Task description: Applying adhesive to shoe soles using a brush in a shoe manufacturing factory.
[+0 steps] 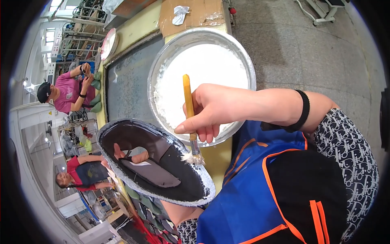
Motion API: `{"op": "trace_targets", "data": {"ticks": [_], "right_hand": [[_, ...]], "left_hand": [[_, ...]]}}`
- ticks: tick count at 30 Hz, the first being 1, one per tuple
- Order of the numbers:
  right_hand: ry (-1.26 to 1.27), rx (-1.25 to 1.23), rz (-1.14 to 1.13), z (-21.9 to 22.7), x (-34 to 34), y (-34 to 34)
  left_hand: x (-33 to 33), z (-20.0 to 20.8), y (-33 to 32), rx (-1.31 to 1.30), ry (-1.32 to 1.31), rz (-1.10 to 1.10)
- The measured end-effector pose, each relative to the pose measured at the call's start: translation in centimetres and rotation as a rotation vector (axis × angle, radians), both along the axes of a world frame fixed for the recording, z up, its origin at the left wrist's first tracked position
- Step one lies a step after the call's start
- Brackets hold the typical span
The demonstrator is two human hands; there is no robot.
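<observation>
My right hand [211,107] grips a paintbrush [188,95] by its yellow wooden handle, bristles down. Its white-coated bristles touch the near right inner rim of a dark, hollow, oval piece that looks like a shoe upper [168,162]. White paste coats much of that rim. From underneath, my left hand [136,156] holds the piece; its thumb and some fingers show through the opening, while the rest is hidden. Just beyond, under my right wrist, stands a wide metal basin [251,77] with a thick white substance in it.
A grey panel [132,81] is set in the yellow-edged table. Cardboard [199,16] with a crumpled white cloth [180,14] lies at the far end. Several green pieces [152,215] lie at lower left. Two people [67,91] are across the table. A wheeled stand [323,14] is far right.
</observation>
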State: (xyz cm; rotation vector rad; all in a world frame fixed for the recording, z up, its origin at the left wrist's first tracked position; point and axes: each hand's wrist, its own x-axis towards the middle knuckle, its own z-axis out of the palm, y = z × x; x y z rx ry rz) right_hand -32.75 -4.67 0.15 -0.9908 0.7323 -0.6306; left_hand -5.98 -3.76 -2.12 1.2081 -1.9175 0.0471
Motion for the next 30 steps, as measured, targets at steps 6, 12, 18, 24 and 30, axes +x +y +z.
{"op": "trace_targets", "data": {"ticks": [6,12,18,24,30], "right_hand": [[-0.15,-0.068,-0.037,-0.7,0.2,0.0],[-0.038,-0.256,-0.304,-1.4,1.2,-0.2],[0.014,-0.393,-0.704,-2.6,-1.2,-1.2],[0.128,-0.399,-0.903,-4.5,-3.8,-2.3],[0.118,-0.45,-1.066,-6.5,-4.5,-3.2]], "left_hand": [[0.5,-0.2,-0.1,0.043,0.083,0.005],[-1.2,-0.2,0.2,0.155,0.456,-0.012],[1.6,0.6,1.0,0.309,1.026,0.054],[7.1,-3.1,2.2,0.612,1.715,0.185],[10.1,-6.8,4.2,0.806,1.82,0.145]]}}
